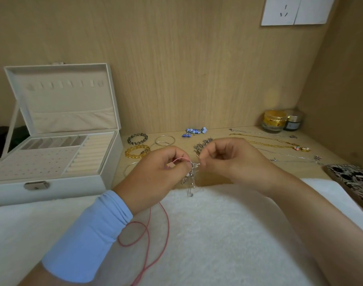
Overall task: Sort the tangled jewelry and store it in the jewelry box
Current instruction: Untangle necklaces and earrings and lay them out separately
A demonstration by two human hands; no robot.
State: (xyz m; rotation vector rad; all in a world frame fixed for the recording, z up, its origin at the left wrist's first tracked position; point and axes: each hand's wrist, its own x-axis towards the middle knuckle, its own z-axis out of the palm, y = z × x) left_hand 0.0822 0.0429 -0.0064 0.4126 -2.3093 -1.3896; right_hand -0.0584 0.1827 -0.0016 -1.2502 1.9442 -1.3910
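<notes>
My left hand (160, 172) and my right hand (228, 159) meet in the middle, both pinching a tangled silver cluster (190, 178) that dangles between them. A red cord (153, 234) runs from my left fingers down over the white fleece cloth (217, 234). The white jewelry box (53, 153) stands open at the left, its tray compartments showing nothing inside. Laid out on the wooden desk behind my hands are a dark bead bracelet (137, 138), an amber chain bracelet (137, 151), silver bangles (164, 140), blue bead earrings (194, 132), a pile of silver pieces (201, 146) and gold and silver necklaces (279, 144).
Two small jars (281, 120) stand in the back right corner by the wooden wall. A patterned black-and-white phone case (353, 180) lies at the right edge. A wall socket (283, 11) is at the upper right. A blue sleeve (90, 240) covers my left forearm.
</notes>
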